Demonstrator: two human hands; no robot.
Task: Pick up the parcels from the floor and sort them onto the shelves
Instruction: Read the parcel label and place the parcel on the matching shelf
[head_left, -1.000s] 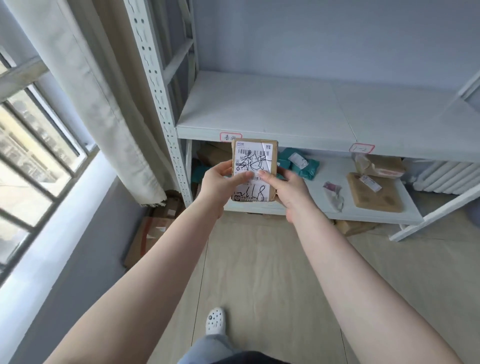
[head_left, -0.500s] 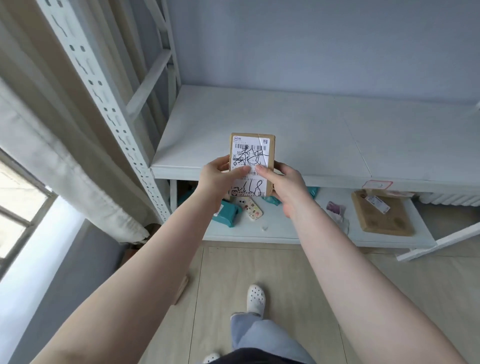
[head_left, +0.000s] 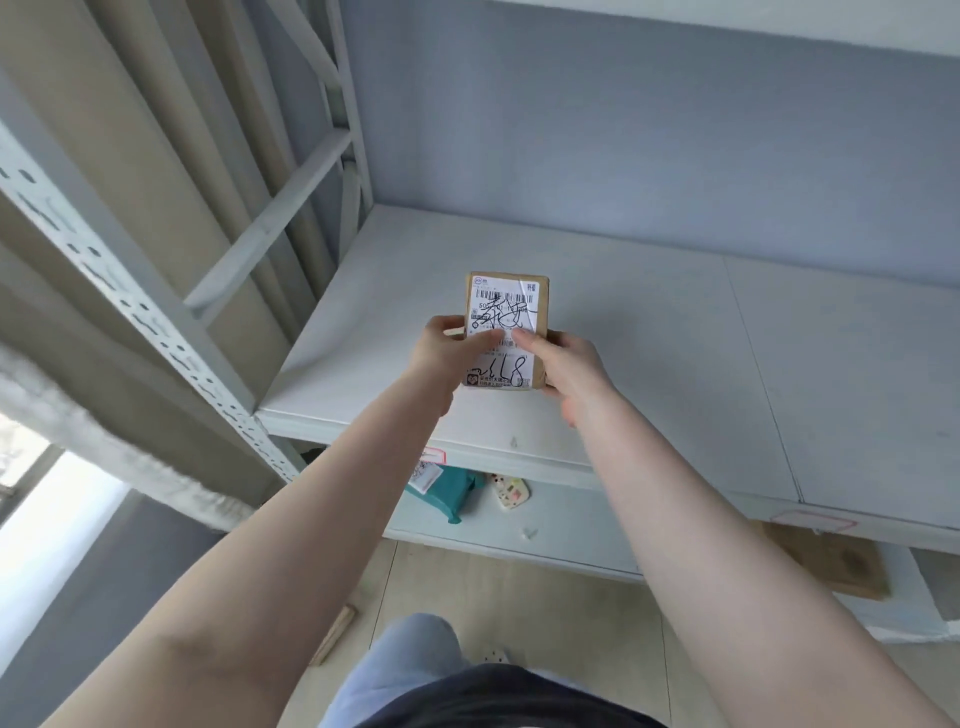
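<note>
A small brown cardboard parcel (head_left: 506, 306) with a white label and black handwriting is held between both hands above the front left of a white shelf board (head_left: 649, 332). My left hand (head_left: 447, 351) grips its left edge with the thumb on the label. On the right edge sits my right hand (head_left: 563, 364), its thumb also on the label. Whether the parcel's lower edge touches the board or hangs just over it, I cannot tell. The rest of this shelf board is bare.
A perforated white upright (head_left: 130, 296) and a diagonal brace (head_left: 270, 213) stand at the left, with a curtain (head_left: 104, 130) behind. On the lower shelf lie a teal parcel (head_left: 444, 488), a small patterned item (head_left: 511, 491) and a flat brown parcel (head_left: 831, 564). Red-edged tags (head_left: 434, 456) mark the shelf edge.
I have stepped closer to the rack and raised the parcel from below the shelf edge to over the shelf board. Both hands keep the same grip.
</note>
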